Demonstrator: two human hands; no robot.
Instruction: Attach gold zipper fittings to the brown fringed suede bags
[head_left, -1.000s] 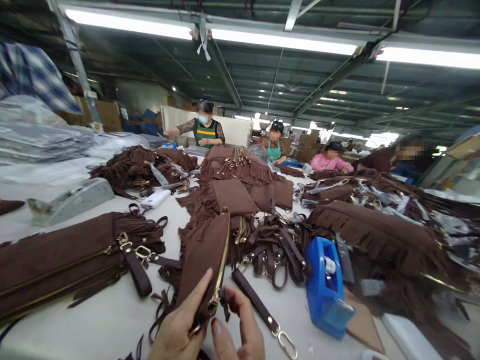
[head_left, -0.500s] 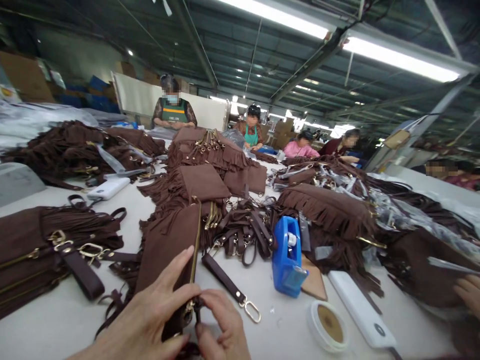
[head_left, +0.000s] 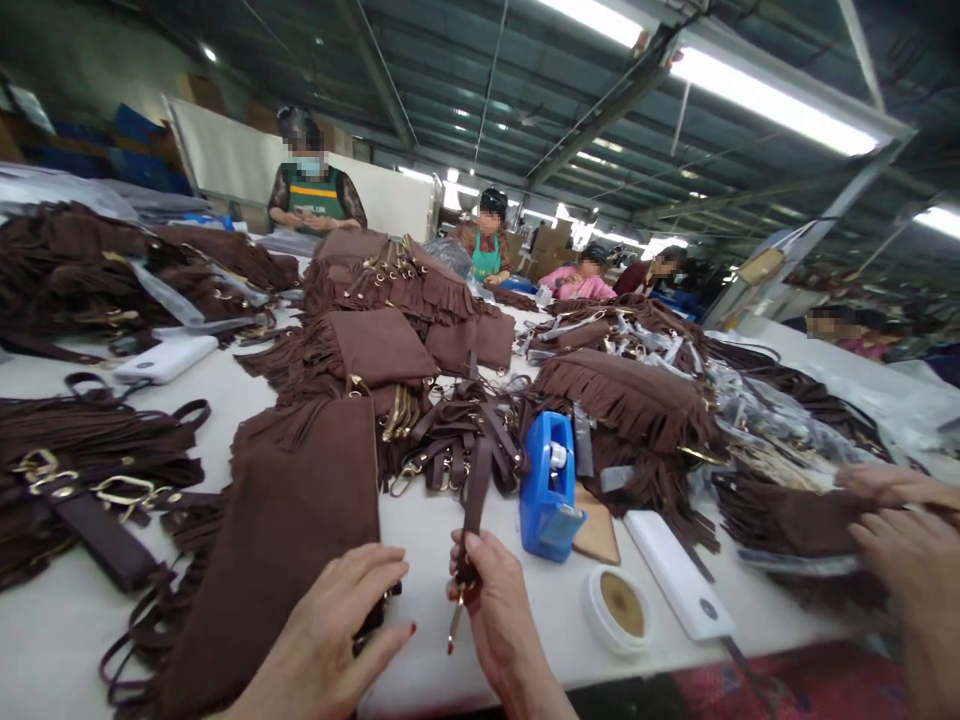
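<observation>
My left hand rests at the lower edge of a brown fringed bag, fingers slightly bent; a small dark piece shows by its fingertips, and whether it is gripped I cannot tell. My right hand is closed on a dark brown wrist strap with a gold clasp hanging below the fingers. Behind that hand lies a heap of similar straps with metal rings. The blue tape dispenser stands just to the right of my right hand.
A round tub, a tan leather piece and a white device lie right. Another person's hands work at the far right. Brown fringed bags are piled behind; another white device sits left. People sit farther back.
My right hand has left the clasp by my left hand and picked up the loose strap, now raised. My left hand's fingers have bent. The view has shifted, and the bag lies flatter.
</observation>
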